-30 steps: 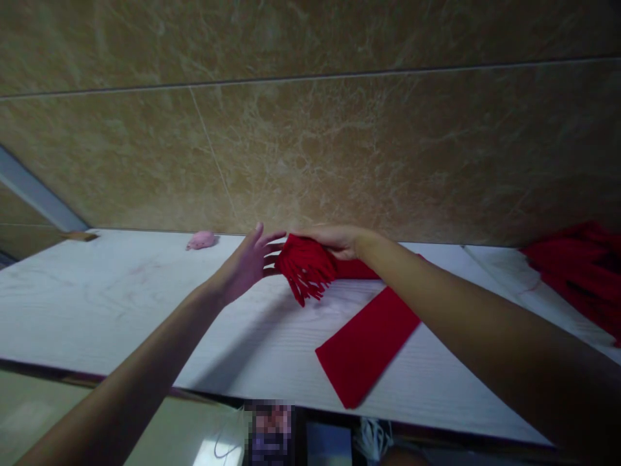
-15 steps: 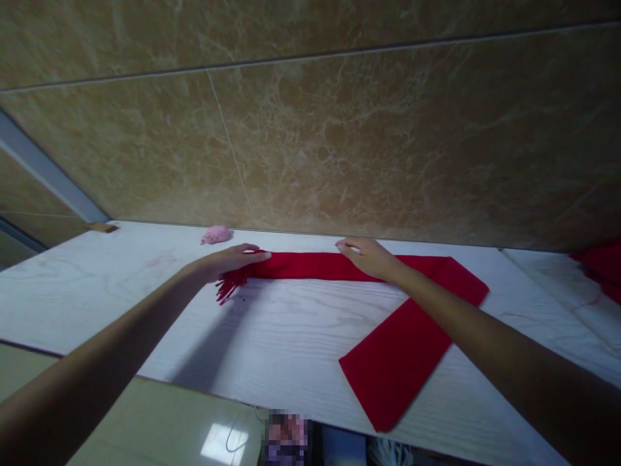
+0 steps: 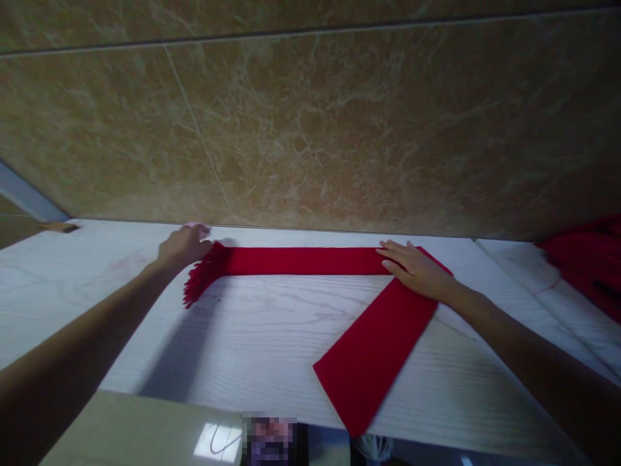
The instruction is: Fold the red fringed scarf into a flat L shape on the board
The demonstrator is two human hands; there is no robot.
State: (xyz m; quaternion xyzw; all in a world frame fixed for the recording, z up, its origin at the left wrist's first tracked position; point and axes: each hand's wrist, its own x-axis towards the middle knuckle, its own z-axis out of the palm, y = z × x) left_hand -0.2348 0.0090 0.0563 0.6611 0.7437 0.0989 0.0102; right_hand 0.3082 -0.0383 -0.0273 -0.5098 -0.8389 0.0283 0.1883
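Note:
A red scarf [image 3: 301, 261] lies folded in a long strip along the back of the white table, its fringe [image 3: 201, 275] at the left end. On the right the strip turns, and a wider part [image 3: 376, 353] slants toward the front edge. My left hand [image 3: 182, 248] is curled just beyond the fringe, closed on a small pink toy [image 3: 198, 227] that it partly hides. My right hand [image 3: 416, 268] lies flat on the scarf at the turn, fingers spread and pointing left.
A marbled tile wall [image 3: 310, 142] rises directly behind the table [image 3: 262, 330]. More red cloth [image 3: 589, 262] is heaped at the right. A small brown block [image 3: 62, 227] lies at the far left corner. Below the front edge are a blurred-out item [image 3: 269, 440] and pale cords [image 3: 373, 446].
My left hand has left the scarf's fringed end and moved left to the pink toy. My right hand has slid right along the scarf to its turn and flattened. The view has shifted right.

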